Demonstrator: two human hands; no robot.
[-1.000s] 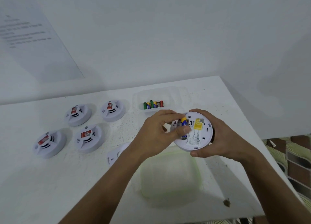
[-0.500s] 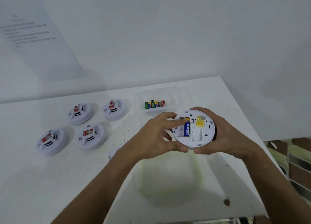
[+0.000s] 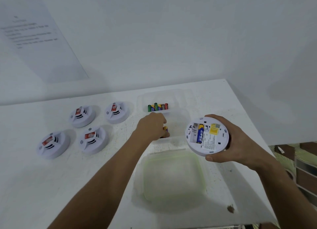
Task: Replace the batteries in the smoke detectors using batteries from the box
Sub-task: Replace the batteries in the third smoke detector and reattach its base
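Right hand (image 3: 229, 141) grips the detector (image 3: 207, 136), one battery (image 3: 200, 133) seated; left hand (image 3: 152, 126) pinches another (image 3: 165, 129). Four detectors (image 3: 93, 139) wait.

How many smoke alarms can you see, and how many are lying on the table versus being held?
Smoke detectors lying on the table, face up: 4
Smoke detector held in the right hand, back side up with a blue battery in it: 1
Total smoke detectors: 5
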